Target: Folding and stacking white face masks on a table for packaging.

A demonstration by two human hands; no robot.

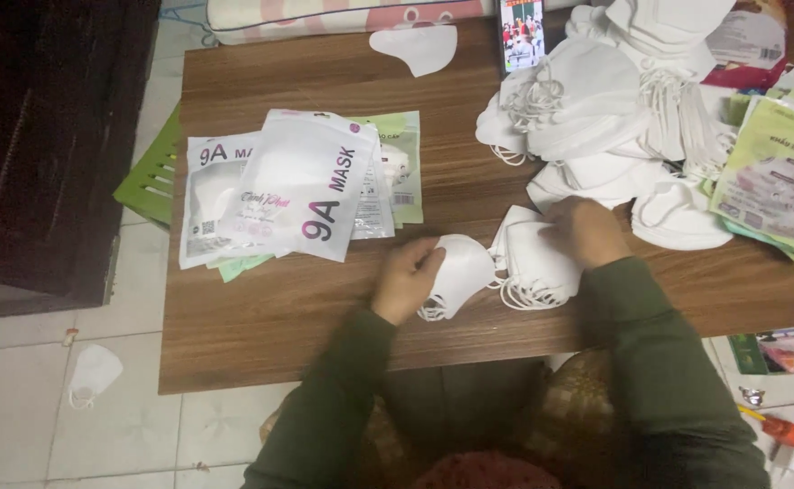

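Gripping a folded white mask (463,272) at frame centre, the left hand (406,279) closes on its edge; just right, the right hand (587,230) presses, fingers curled, on a small mask stack (533,263); sealed packets (299,186) lie upper left on the wooden table (279,317).

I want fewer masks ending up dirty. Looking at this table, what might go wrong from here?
The left hand grips a white mask close to the near edge of the table; it may slip off, like the mask on the floor. The tall mask pile by the right hand could topple. Bare hands may soil the masks.
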